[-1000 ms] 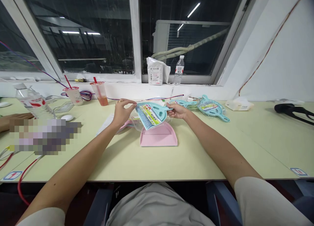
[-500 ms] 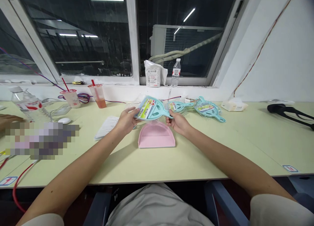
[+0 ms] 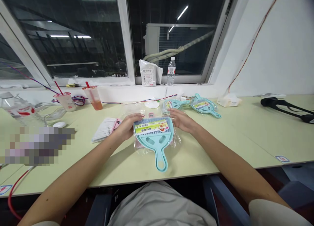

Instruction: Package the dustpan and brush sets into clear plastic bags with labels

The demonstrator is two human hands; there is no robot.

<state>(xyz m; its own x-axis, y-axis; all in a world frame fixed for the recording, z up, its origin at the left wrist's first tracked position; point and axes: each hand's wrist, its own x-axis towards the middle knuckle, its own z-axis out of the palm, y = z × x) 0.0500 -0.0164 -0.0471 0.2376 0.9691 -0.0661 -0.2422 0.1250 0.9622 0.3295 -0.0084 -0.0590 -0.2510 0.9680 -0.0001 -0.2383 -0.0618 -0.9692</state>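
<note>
Dustpan set (image 3: 156, 143) now handle-nearest, Chinese-labelled

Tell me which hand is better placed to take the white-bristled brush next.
Likely the left hand: it's beside the brush, while the right hand is across the wrapped turquoise set from it.
</note>
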